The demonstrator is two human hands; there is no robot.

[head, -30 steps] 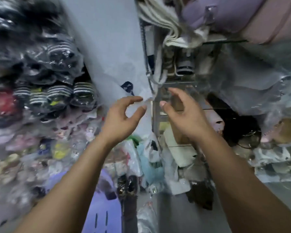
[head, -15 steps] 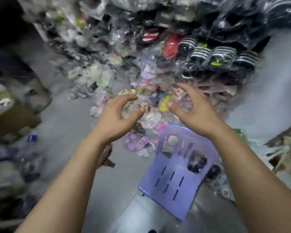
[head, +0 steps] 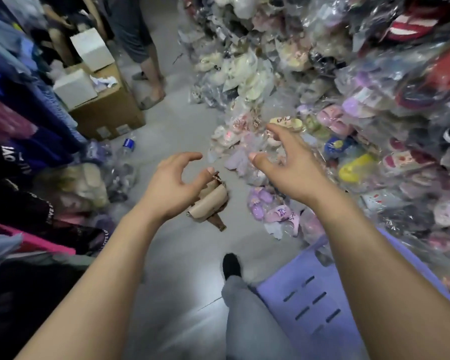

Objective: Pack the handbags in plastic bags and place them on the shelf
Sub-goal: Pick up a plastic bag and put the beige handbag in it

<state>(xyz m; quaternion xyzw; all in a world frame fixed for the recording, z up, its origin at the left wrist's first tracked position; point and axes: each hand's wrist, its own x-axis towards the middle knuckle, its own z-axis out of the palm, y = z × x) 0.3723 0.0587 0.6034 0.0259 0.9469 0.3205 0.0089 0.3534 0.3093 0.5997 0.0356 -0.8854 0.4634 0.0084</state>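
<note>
1. Left hand [head: 174, 185] and right hand [head: 289, 167] are raised side by side. Their fingers are loosely curved and spread, and they grip nothing visible.
2. Handbag [head: 208, 203]: tan with a brown strap, lying on the floor [head: 172, 131] at centre, partly hidden by the left thumb. No wrap seen on it.
3. Judgement: the handbag is not yet packed. The hands look poised to reach down for it.
4. Bagged slippers [head: 348, 126] are heaped at right, so the handbag lies in the open aisle.
5. Chair [head: 317, 305] near right. No shelf in view.
</note>
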